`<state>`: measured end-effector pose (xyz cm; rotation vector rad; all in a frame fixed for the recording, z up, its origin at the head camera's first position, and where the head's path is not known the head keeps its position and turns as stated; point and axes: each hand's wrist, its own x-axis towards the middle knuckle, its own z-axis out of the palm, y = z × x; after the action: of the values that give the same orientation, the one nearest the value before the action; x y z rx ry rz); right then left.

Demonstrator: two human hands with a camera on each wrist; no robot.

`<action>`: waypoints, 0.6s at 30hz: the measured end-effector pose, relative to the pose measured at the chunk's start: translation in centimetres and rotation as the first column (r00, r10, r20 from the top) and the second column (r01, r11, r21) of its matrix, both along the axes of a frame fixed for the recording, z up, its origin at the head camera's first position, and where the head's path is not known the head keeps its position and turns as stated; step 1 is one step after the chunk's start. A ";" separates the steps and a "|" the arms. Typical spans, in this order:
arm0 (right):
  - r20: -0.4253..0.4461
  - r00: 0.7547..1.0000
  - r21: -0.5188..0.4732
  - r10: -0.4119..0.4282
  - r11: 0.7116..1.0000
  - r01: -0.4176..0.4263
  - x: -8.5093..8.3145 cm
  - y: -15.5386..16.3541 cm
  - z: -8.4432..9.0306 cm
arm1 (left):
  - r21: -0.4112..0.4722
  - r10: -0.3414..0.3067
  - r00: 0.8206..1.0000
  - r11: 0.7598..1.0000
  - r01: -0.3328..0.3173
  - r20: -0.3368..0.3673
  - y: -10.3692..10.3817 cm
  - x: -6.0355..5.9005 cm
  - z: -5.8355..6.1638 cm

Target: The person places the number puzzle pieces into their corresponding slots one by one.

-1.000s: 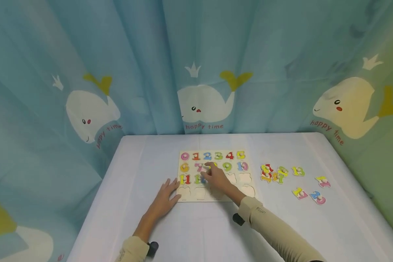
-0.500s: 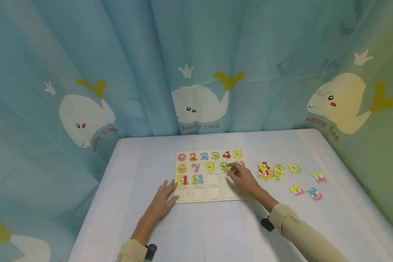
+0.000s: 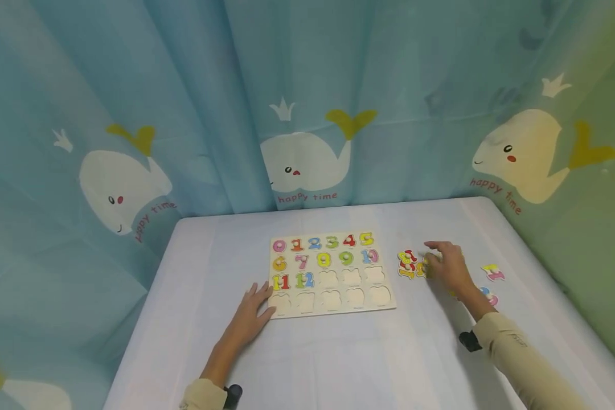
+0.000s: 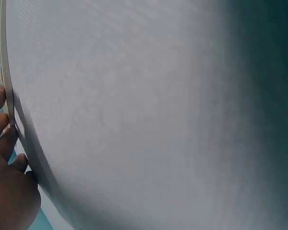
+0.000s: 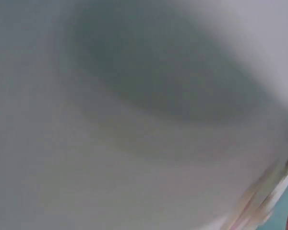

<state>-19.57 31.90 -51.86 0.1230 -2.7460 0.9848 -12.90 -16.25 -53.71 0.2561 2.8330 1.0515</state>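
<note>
A wooden number puzzle board point(image 3: 355, 296) lies on the white table, with pieces 0 to 12 set in its upper rows and bare slots below. My left hand point(image 3: 256, 304) lies flat, its fingers touching the board's lower left corner; the left wrist view shows those fingers point(image 4: 2, 139) against the board's edge point(image 4: 8, 81). My right hand point(image 3: 443, 263) hovers to the right of the board, over a cluster of loose number pieces point(image 3: 407, 265), fingers loosely bent, with nothing seen in its grasp. The right wrist view is only blur.
More loose pieces lie further right: a yellow and pink one point(image 3: 493, 272) and a blue and pink one point(image 3: 490, 297) partly behind my wrist. A blue whale-print curtain point(image 3: 307, 159) closes in the table's back and sides. Bare tablecloth point(image 3: 338, 359) stretches in front.
My right hand has left the board's middle, where it was at piece 12, and swung right to the loose pieces. The left hand stayed at the board's corner. The view panned slightly.
</note>
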 end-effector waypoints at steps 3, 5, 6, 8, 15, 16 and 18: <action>0.034 0.998 0.030 -0.054 0.998 0.053 0.3 2.7 0.1 | 0.015 -0.028 0.999 0.999 0.029 -0.047 -0.2 0.0 -0.1; 0.061 0.995 0.024 -0.079 0.997 0.077 0.6 3.8 0.2 | 0.024 -0.046 0.996 0.999 0.048 -0.073 -0.3 -0.1 -0.1; 0.078 0.993 0.016 -0.085 0.996 0.084 0.7 4.2 0.2 | 0.029 -0.052 0.995 0.998 0.055 -0.082 -0.3 -0.1 -0.1; 0.103 0.991 0.003 -0.086 0.996 0.086 0.7 4.6 0.2 | 0.030 -0.051 0.995 0.998 0.054 -0.083 -0.3 -0.1 -0.1; 0.124 0.984 0.034 -0.125 0.992 0.122 0.2 4.8 -0.5 | 0.048 -0.043 0.997 0.998 0.046 -0.059 -0.2 -0.1 0.1; 0.122 0.984 0.033 -0.129 0.991 0.126 0.1 4.7 -0.6 | 0.046 -0.043 0.997 0.998 0.046 -0.056 -0.2 0.0 0.1; 0.125 0.983 0.027 -0.136 0.991 0.133 0.0 4.7 -0.7 | 0.038 -0.040 0.998 0.998 0.042 -0.048 -0.2 0.0 0.2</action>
<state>-19.53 36.62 -52.58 -0.1251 -2.8338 0.9623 -12.91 -16.48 -53.56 0.3449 2.8378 1.1084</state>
